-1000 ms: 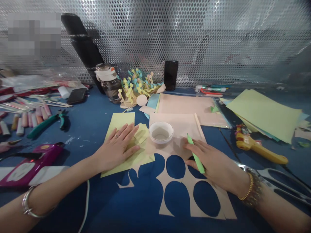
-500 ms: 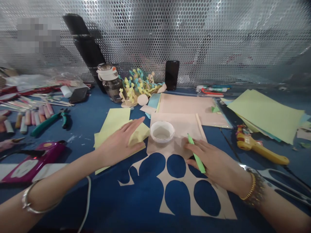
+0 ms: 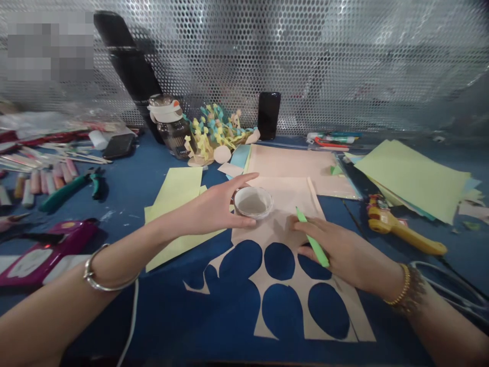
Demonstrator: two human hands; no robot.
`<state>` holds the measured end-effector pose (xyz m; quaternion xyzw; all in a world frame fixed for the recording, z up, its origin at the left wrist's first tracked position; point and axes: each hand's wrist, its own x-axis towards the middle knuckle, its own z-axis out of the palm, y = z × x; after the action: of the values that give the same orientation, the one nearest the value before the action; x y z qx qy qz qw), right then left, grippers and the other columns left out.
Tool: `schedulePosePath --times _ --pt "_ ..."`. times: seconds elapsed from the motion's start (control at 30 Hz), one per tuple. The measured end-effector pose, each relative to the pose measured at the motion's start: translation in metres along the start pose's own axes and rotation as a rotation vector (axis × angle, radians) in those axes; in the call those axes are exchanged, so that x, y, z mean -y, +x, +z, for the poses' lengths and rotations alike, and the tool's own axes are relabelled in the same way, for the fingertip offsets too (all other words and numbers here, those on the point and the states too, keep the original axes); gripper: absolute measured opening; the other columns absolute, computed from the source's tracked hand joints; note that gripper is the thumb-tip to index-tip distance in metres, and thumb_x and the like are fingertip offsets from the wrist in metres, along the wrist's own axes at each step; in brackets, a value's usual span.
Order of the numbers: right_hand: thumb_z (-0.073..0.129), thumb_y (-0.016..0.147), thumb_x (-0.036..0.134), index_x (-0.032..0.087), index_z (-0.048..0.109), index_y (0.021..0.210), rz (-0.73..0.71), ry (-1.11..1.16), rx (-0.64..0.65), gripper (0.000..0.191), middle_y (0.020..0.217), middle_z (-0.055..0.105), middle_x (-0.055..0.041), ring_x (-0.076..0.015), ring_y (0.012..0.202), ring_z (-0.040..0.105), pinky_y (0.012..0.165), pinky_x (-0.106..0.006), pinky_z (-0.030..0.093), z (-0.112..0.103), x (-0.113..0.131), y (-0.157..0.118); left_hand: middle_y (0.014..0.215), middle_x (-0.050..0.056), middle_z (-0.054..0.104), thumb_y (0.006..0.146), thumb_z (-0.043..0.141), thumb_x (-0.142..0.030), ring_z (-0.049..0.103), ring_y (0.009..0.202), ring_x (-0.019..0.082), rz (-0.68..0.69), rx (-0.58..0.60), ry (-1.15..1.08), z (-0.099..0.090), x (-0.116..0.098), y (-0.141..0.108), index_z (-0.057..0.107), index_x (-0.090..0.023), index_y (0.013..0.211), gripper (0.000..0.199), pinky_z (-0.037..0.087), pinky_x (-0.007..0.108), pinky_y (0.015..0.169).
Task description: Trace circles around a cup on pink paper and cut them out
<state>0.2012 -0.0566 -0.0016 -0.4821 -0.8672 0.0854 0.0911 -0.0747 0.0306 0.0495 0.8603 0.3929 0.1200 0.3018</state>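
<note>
Your left hand [image 3: 217, 206], spread wide, curves around the left side of a small white bowl [image 3: 252, 202] that sits on a peach cut-paper sheet [image 3: 284, 224]; whether it grips the rim or only reaches it, you cannot tell, and a light, even contact would best avoid tipping the bowl. Your right hand [image 3: 344, 260] pinches a narrow green strip [image 3: 312, 242] low on its length, just above the sheet. The strip's long axis slants from lower right to upper left, its free tip pointing away from you, toward the bowl.
</note>
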Motion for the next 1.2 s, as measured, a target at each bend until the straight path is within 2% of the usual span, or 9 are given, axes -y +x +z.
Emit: schedulePosePath --times 0.27,0.33,0.47,0.67,0.83,1.03,1.2 --pt "0.045 0.092 0.042 0.024 0.048 0.13 0.023 0.001 0.035 0.042 0.134 0.054 -0.0087 -0.026 0.121 0.054 0.095 -0.045 0.05 0.0 -0.001 0.001 0.149 0.002 0.036 0.072 0.06 -0.065 0.037 0.132 0.031 0.064 0.063 0.083 -0.012 0.003 -0.014 0.031 -0.033 0.143 0.083 0.035 0.04 0.104" --pt "0.045 0.092 0.043 0.025 0.047 0.13 0.023 -0.009 0.038 0.043 0.133 0.055 -0.0084 -0.0259 0.119 0.054 0.094 -0.044 0.051 0.001 0.0 0.001 0.149 0.002 0.035 0.074 0.057 -0.067 0.035 0.134 0.03 0.067 0.071 0.041 -0.013 0.003 -0.016 0.03 -0.032 0.144 0.082 0.034 0.039 0.104" --pt "0.046 0.092 0.043 0.025 0.046 0.13 0.028 -0.02 0.002 0.042 0.131 0.057 -0.0094 -0.0263 0.116 0.057 0.092 -0.044 0.052 0.003 0.0 0.002 0.152 0.0 0.031 0.085 0.046 -0.061 0.033 0.135 0.024 0.114 0.107 -0.127 -0.016 0.007 -0.017 0.031 -0.031 0.144 0.067 0.035 0.034 0.104" --pt "0.047 0.092 0.041 0.025 0.05 0.126 0.066 0.035 -0.068 0.038 0.123 0.062 -0.0081 -0.0255 0.111 0.06 0.09 -0.043 0.052 0.003 0.0 0.005 0.151 -0.001 0.034 0.086 0.05 -0.05 0.033 0.137 0.022 0.189 0.174 -0.297 -0.029 0.022 -0.014 0.038 -0.032 0.14 0.058 0.034 0.033 0.106" --pt "0.047 0.092 0.038 0.024 0.051 0.125 0.107 0.076 -0.138 0.036 0.117 0.064 -0.0079 -0.023 0.103 0.063 0.084 -0.037 0.052 0.005 -0.001 0.006 0.151 -0.001 0.033 0.078 0.058 -0.054 0.034 0.135 0.025 0.235 0.138 -0.195 -0.03 0.021 -0.016 0.037 -0.033 0.141 0.069 0.032 0.036 0.107" --pt "0.044 0.093 0.035 0.024 0.055 0.12 0.063 0.174 -0.245 0.031 0.116 0.065 -0.0067 -0.023 0.112 0.059 0.092 -0.037 0.048 0.006 -0.001 0.005 0.147 0.0 0.041 0.078 0.058 -0.052 0.037 0.133 0.026 0.314 0.13 -0.12 -0.024 0.015 -0.019 0.044 -0.028 0.137 0.065 0.031 0.037 0.107" --pt "0.042 0.094 0.034 0.024 0.06 0.116 0.096 0.266 -0.325 0.03 0.092 0.068 -0.0052 -0.0192 0.085 0.065 0.075 -0.032 0.051 0.001 0.005 0.004 0.142 0.002 0.047 0.079 0.058 -0.042 0.041 0.13 0.024 0.334 0.104 -0.124 -0.02 0.016 -0.018 0.049 -0.025 0.133 0.057 0.033 0.037 0.105"
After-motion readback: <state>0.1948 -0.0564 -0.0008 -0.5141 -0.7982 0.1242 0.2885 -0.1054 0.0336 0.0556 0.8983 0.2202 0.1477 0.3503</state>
